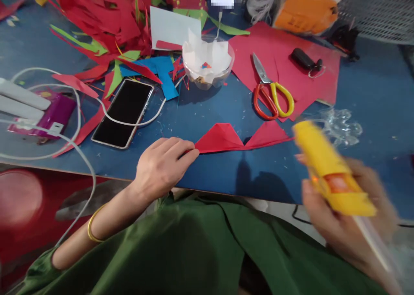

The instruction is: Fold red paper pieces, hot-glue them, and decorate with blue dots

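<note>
A cluttered blue worktop [207, 109] spans my feed, and the folded red paper strip [221, 139] lies along its near edge, between the two hands. My left hand [163, 165] pinches the strip's left end; my right hand [336, 232] is wrapped around a yellow glue gun [323, 157], its front close to the strip's right end. Motion blur keeps me from telling whether they touch.

Judging from here, the looping white cable [89, 165] could drag the smartphone [126, 103] if my left arm caught it, since it crosses the screen. The strip could swing or buckle, because I see only one end pinned. Hot glue, if the gun is heated, could land on the worktop or my right fingers, which sit close to its front.

My count, biggest first: one broad red sheet [258, 38], possibly layered; one heap of paper scraps [110, 23], too tangled to number; one smartphone; one folded strip with two peaks; one glue gun; one paper-lined plastic bowl [231, 64]; one pair of scissors [264, 78]; one glue stick [367, 232]; one gold bangle [92, 226].
</note>
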Motion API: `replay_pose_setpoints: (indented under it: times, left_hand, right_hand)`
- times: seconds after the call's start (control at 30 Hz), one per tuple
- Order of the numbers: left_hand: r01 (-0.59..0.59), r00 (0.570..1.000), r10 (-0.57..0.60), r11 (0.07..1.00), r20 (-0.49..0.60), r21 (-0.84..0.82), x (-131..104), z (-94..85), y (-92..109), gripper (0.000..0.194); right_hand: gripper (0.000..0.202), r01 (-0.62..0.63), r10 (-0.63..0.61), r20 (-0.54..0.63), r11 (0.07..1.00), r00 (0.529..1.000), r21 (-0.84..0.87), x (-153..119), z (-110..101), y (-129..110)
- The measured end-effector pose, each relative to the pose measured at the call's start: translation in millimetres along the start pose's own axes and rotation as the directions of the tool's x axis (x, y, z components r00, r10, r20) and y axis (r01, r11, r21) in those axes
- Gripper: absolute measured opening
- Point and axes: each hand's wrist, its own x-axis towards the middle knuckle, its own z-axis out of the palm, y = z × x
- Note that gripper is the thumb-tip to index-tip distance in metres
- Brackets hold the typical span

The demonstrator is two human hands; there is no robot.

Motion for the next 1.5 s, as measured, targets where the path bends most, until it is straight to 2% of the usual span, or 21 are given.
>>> replay_pose_setpoints:
  times: [0.07,0.17,0.27,0.5,0.77,1.0,1.2,1.4,1.5]
  left_hand:
    - [-0.021,1.000,0.020,0.999,-0.008,-0.027,-3,-2.3,1,0.019]
    - [-0.041,0.999,0.041,0.996,-0.012,-0.075,-9,-5.9,1,0.017]
    - [-0.039,0.999,0.037,0.993,-0.023,-0.111,-14,-7.4,2,0.018]
    - [-0.017,0.999,0.008,0.983,-0.053,-0.184,-22,-4.0,1,0.017]
    - [0.050,0.995,-0.069,0.973,-0.076,-0.227,-27,-2.1,0,0.018]
    - [0.098,0.989,-0.124,0.952,-0.075,-0.290,-29,0.1,-1,0.018]
    - [0.117,0.989,-0.140,0.943,-0.053,-0.310,-29,-0.3,-2,0.020]
    - [0.120,0.988,-0.143,0.939,-0.049,-0.324,-27,-1.5,-2,0.020]
    - [0.121,0.988,-0.145,0.936,-0.048,-0.331,-28,-1.5,-3,0.020]
  right_hand:
    - [0.026,0.054,-0.068,0.132,0.993,0.989,0.107,0,14,-24]
    - [0.020,-0.019,-0.081,0.376,0.967,0.923,0.255,4,26,-43]
    - [0.013,-0.060,-0.089,0.475,0.955,0.876,0.289,7,32,-47]
    - [0.005,0.070,-0.165,0.473,0.975,0.865,0.211,13,42,-57]
    - [0.014,0.172,-0.247,0.471,0.965,0.847,0.197,18,51,-64]
    - [0.015,0.214,-0.275,0.460,0.960,0.845,0.181,21,55,-65]
    - [0.010,0.176,-0.243,0.446,0.966,0.861,0.187,22,55,-65]
    - [0.013,0.260,-0.309,0.460,0.951,0.832,0.169,25,56,-66]
    - [0.014,0.261,-0.306,0.477,0.952,0.824,0.160,26,56,-67]
